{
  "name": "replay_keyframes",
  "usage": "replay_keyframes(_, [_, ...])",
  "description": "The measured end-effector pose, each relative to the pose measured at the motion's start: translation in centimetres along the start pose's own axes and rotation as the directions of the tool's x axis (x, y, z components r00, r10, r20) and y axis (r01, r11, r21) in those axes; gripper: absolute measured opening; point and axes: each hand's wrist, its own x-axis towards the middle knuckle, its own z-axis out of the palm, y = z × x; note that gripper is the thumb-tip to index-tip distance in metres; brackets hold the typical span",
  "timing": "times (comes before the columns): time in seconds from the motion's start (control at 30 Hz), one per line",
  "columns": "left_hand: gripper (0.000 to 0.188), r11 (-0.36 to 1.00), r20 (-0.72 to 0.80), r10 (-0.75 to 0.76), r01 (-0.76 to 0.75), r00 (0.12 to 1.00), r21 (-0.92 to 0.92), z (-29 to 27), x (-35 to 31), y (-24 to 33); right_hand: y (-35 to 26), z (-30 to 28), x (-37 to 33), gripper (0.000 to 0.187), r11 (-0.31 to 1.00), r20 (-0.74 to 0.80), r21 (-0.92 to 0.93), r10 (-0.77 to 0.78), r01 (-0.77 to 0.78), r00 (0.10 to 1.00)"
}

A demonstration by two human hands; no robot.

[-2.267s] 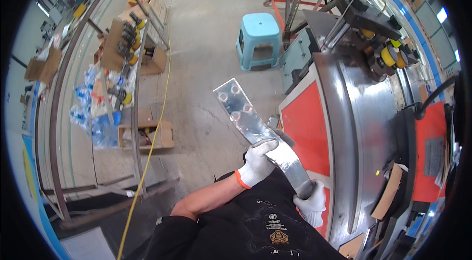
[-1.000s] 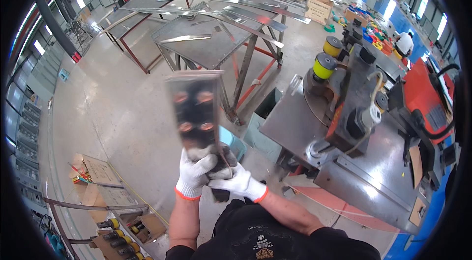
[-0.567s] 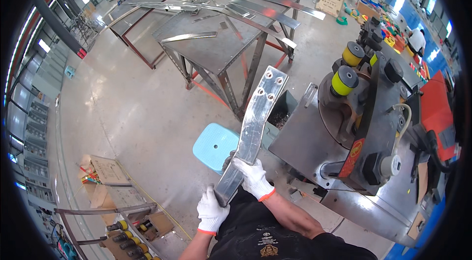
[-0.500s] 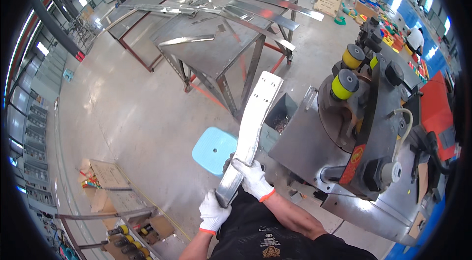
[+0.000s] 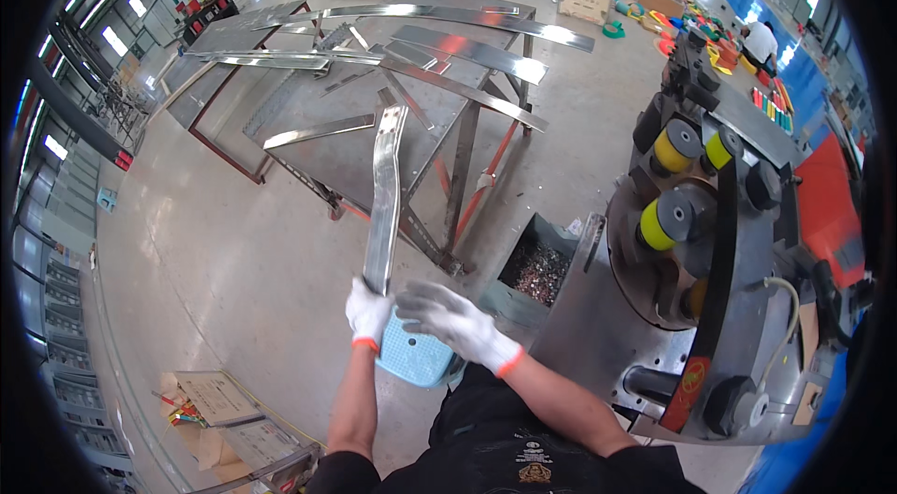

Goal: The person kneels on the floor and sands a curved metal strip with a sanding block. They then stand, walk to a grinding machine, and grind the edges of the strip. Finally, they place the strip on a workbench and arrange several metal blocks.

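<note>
A long, shiny metal strip (image 5: 382, 214) with a slight bend and small holes at its far end stands out ahead of me. My left hand (image 5: 370, 309), in a white glove with an orange cuff, is closed round its near end. Beside it my right hand (image 5: 448, 316), gloved the same way, has its fingers stretched out and apart from the strip. Below the hands is a light blue plastic stool (image 5: 412, 358), partly covered by them. The far end of the strip overlaps the metal worktable (image 5: 346, 153) in view.
Several flat metal strips (image 5: 467, 52) lie across the worktable. To the right stands a machine with yellow rollers (image 5: 665, 221), and beside it a bin (image 5: 539, 262) of metal scraps. Cardboard boxes (image 5: 217, 399) are at lower left. Far right, a person (image 5: 759, 43) is near colourful parts.
My right hand has let go of the metal strip and opened. My left hand has carried the strip forward and left, toward the worktable, turning it more upright in view.
</note>
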Motion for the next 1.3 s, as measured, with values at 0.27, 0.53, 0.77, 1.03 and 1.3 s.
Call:
replay_keyframes(0.27, [0.061,0.972,0.048,0.102,-0.109,0.994,0.207,0.6,16.6,0.6,-6.6,0.3,-11.2,0.069,0.969,-0.315,-0.176,-0.221,0.172,0.923])
replay_keyframes(0.53, [0.07,0.863,0.127,0.173,-0.213,0.977,0.458,-2.1,21.1,3.4,-7.3,-3.0,-16.9,0.065,0.912,-0.651,-0.282,-0.409,0.296,0.639])
replay_keyframes(0.77, [0.083,0.908,0.216,0.135,-0.208,0.967,0.364,-3.0,21.6,4.2,-5.3,-3.7,-20.3,0.08,0.889,-0.713,-0.362,-0.458,0.28,0.53])
replay_keyframes(1.03, [0.047,0.978,0.162,0.206,-0.201,0.965,-0.049,-3.9,18.7,6.0,-4.3,-4.3,-21.8,0.077,0.887,-0.717,-0.363,-0.461,0.285,0.523])
replay_keyframes(1.3, [0.063,0.877,0.129,0.476,-0.461,0.87,-0.133,-3.6,5.0,-3.7,-2.1,-4.9,-24.1,0.073,0.847,-0.747,-0.419,-0.527,0.328,0.406])
